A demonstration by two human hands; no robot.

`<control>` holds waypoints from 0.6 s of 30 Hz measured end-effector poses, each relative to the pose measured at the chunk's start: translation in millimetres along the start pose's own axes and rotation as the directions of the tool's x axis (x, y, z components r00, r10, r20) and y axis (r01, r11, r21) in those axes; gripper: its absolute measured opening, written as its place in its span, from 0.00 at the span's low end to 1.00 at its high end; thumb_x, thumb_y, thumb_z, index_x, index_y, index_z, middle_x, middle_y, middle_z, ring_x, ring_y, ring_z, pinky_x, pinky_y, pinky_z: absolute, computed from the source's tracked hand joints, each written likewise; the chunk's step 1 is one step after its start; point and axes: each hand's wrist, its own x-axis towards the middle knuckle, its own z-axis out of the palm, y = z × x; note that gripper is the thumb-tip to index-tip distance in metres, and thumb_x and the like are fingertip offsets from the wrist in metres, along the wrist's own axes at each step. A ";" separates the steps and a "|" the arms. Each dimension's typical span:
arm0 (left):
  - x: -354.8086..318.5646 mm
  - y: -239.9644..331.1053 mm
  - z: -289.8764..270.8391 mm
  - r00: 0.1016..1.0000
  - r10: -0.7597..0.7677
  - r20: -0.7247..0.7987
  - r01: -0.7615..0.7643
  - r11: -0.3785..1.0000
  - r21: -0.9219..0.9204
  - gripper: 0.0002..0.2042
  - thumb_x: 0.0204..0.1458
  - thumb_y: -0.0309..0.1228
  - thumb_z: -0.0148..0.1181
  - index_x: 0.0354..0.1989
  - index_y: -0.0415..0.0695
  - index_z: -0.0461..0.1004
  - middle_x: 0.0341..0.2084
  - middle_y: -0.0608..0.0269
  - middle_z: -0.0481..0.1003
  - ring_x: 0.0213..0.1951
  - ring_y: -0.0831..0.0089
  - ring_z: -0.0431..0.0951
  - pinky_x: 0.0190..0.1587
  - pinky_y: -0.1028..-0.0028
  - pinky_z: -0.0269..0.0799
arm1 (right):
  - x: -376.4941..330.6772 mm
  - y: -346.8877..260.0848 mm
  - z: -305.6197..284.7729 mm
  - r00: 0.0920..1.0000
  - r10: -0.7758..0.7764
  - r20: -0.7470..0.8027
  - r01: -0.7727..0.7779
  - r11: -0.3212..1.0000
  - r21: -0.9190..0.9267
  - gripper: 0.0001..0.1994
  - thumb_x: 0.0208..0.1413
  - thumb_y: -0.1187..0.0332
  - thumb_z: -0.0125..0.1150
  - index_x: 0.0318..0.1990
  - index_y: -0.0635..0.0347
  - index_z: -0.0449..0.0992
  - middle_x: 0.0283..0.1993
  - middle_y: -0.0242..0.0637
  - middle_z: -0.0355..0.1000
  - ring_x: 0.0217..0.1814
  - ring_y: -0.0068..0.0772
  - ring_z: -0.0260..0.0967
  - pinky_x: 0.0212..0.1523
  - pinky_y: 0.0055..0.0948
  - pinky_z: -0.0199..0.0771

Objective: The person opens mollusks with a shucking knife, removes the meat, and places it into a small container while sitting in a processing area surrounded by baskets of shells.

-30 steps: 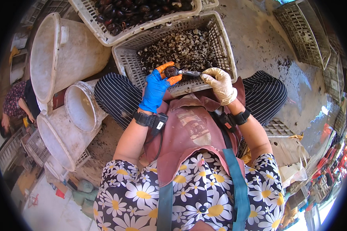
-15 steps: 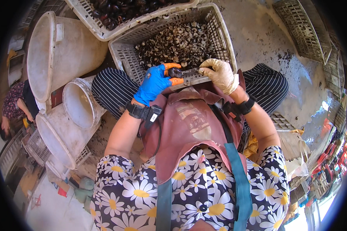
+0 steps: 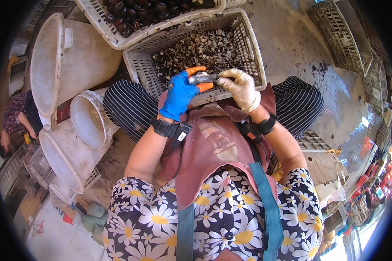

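The person's two hands met in front of the body, and between them was a slim grey tool (image 3: 204, 79), above the near part of a pale lattice crate (image 3: 137, 63) in which many small dark and whitish pieces (image 3: 196, 50) lay. The right hand (image 3: 241, 89), in a cream glove, had its fingers closed on one end of this tool, with the thumb side turned to the other hand. The left hand (image 3: 178, 93), in a blue glove, kept its orange fingertips (image 3: 197, 69) moderately apart, one above the tool and one below it; because of the blur, I cannot tell whether they were pressing on it or on some small thing beside it. For doing this step well, in my judgement, the right hand should guide the tool with short and calm movements, and the left hand should give a firm support, with its fingertips out of the line of the tool's end. It would also be good to keep the work over the crate, so that any loose bit can drop inside. As for direction, the long axis of the tool ran almost level from side to side, roughly across the person's front. Its free end pointed to the person's left, into the gap of the orange fingertips, while the held end went to the right; its exact tip was not clear.
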 end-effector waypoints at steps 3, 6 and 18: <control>-4.7 1.6 1.9 0.998 -0.055 0.038 0.048 0.984 0.172 0.20 0.42 0.19 0.63 0.46 0.38 0.69 0.37 0.62 0.74 0.38 0.77 0.74 0.43 0.78 0.71 | 0.4 12.4 -3.3 0.996 0.011 -0.094 -0.029 0.980 -0.195 0.04 0.45 0.76 0.63 0.30 0.63 0.76 0.28 0.30 0.73 0.28 0.16 0.66 0.31 0.18 0.68; -12.3 2.6 10.8 0.991 -0.135 0.011 0.136 0.990 -0.035 0.20 0.42 0.19 0.63 0.46 0.38 0.69 0.35 0.63 0.75 0.37 0.78 0.74 0.43 0.78 0.71 | 17.9 42.0 -48.3 0.983 -0.028 -0.179 -0.042 0.925 -0.377 0.05 0.45 0.77 0.63 0.31 0.62 0.76 0.25 0.27 0.72 0.27 0.16 0.65 0.29 0.18 0.67; -13.1 2.8 10.4 0.990 -0.121 0.066 0.131 0.974 -0.184 0.22 0.46 0.17 0.56 0.52 0.39 0.64 0.41 0.59 0.72 0.44 0.71 0.73 0.46 0.76 0.71 | 17.7 41.7 -52.8 0.977 0.053 -0.208 -0.103 0.966 -0.239 0.06 0.47 0.74 0.62 0.33 0.64 0.74 0.29 0.29 0.71 0.31 0.16 0.64 0.33 0.17 0.66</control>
